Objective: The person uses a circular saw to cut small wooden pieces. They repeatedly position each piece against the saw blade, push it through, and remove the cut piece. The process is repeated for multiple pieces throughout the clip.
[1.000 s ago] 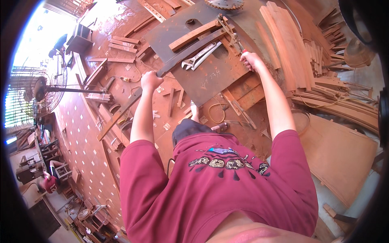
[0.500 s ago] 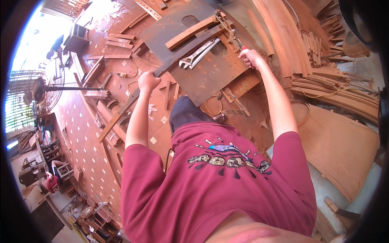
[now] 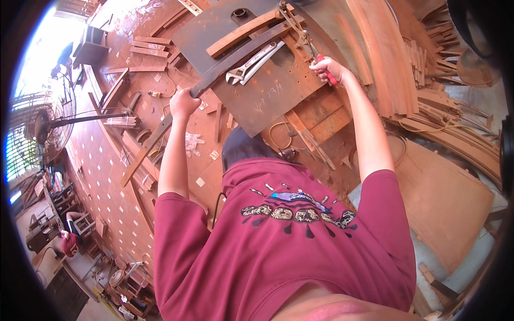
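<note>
My left hand [image 3: 184, 102] is wrapped round a long, dark curved wooden strip [image 3: 214, 80], which runs from the lower left up across a dark metal tabletop [image 3: 251, 101]. My right hand [image 3: 329, 70] closes round the red handle of a toggle clamp [image 3: 301, 37] at the strip's far end. Beside the strip, on its far side, lies a lighter curved wooden piece [image 3: 243, 35], its right end near the clamp's linkage. On the near side an adjustable wrench [image 3: 249, 65] rests on the tabletop next to another silver tool [image 3: 265, 61].
Curved boards [image 3: 383, 53] are stacked at the right, with a large brown sheet [image 3: 439, 198] nearer me. Loose wood pieces [image 3: 150, 48] and a cable lie on the dusty tiled floor. A standing fan [image 3: 45, 123] is at the left; another person [image 3: 69, 243] sits far off.
The whole view has shifted, moving the table and tools slightly left and up in it. More of the red handle now shows in my right hand. My left hand keeps its hold on the strip.
</note>
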{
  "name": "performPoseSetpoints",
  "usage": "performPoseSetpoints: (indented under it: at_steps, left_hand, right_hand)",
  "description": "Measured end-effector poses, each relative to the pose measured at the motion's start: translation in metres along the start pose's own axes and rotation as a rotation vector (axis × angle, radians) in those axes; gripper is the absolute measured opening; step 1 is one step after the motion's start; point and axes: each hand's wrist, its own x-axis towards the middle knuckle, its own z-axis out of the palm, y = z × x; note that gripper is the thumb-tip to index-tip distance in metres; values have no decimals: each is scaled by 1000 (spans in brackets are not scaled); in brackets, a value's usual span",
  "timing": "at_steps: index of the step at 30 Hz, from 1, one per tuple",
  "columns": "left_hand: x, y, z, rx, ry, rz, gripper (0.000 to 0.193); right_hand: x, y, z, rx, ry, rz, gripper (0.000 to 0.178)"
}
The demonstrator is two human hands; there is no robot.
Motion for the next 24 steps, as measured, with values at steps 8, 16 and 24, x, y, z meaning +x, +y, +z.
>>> performPoseSetpoints:
  at_steps: [8,16,24]
  left_hand:
    - [101,-47,-22,18,-46,-60,24]
    - [211,-100,-42,59,-39,-63,26]
    - [301,-143,-54,56,-47,-91,27]
  right_hand:
    - [92,-66,9,113,-179,-80,21]
    - [180,-145,38,183,-168,-122,23]
    - [259,-210,56,203,-187,-90,24]
